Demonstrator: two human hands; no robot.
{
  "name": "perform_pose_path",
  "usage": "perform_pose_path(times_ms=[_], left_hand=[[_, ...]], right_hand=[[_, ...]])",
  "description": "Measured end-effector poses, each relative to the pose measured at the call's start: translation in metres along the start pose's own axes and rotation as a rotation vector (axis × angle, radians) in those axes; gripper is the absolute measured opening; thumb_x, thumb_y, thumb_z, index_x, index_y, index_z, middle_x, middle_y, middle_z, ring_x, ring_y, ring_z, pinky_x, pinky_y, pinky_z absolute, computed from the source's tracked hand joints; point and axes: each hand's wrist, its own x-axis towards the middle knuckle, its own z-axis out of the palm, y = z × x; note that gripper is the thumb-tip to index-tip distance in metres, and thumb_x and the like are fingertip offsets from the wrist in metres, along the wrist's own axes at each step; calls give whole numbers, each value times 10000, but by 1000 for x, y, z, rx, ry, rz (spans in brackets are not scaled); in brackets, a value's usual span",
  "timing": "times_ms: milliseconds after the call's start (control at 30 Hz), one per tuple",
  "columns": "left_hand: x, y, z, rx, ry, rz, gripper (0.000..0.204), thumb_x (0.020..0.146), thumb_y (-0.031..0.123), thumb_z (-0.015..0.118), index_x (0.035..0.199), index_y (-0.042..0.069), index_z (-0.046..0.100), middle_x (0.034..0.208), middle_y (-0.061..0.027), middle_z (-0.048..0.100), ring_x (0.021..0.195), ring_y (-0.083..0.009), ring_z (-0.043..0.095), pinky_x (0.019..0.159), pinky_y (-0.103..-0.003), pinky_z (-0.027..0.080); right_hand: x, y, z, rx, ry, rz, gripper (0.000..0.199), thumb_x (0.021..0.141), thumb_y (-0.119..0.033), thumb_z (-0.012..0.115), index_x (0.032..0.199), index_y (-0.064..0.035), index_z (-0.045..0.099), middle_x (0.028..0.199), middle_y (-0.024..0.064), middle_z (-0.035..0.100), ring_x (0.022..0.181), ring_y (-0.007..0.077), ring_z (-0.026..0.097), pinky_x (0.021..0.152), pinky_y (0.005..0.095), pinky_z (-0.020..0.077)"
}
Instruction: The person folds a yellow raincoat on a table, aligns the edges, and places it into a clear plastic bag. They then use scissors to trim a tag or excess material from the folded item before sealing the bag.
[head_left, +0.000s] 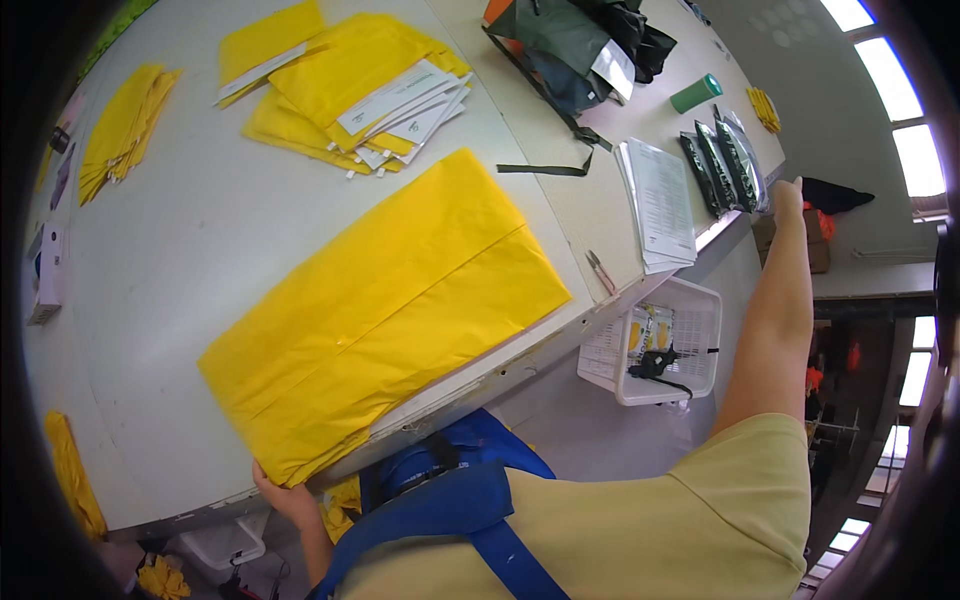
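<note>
A large folded piece of yellow fabric [390, 310] lies slantwise across the white table along its front edge. My left hand [288, 500] grips its near left corner at that edge, with the fingers partly hidden by the cloth. Far to the right stretches my right arm, its hand [789, 196] beside the table's edge, close to several dark and silver plastic packages [722, 165]. That hand looks small and foreshortened, so what its fingers do cannot be made out.
Yellow fabric stacks with white paper labels [400, 100] lie farther back. Printed sheets [660, 205], small thread snips [601, 272], a green cylinder [696, 93] and a dark green bag [550, 50] are at the right. Below the edge stands a white plastic basket [706, 380].
</note>
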Motion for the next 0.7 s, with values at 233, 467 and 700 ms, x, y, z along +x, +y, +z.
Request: perform_pose_path(times_ms=[233,467,700], left_hand=[[1,3,0,216,-7,137,648,849,168,664,1392,12,347,1212,-233,444,1122,-407,443,981,-446,344],[-1,2,-9,359,-144,161,701,853,43,617,1470,124,295,1158,-196,417,1052,-381,484,909,-399,412],[3,8,-12,506,-192,287,725,816,-55,588,1457,181,345,1172,-203,402,1016,-386,504,854,-377,446]], right_hand=[[-134,120,106,-164,-647,-437,736,740,33,578,1421,-145,365,897,45,571,704,150,521,660,286,474],[-364,113,131,103,-937,-325,799,705,14,677,1423,-89,343,1230,110,539,979,234,559,898,333,454],[-347,115,139,-75,-929,-208,634,736,79,554,1346,-47,437,1150,86,564,962,187,571,880,296,453]])
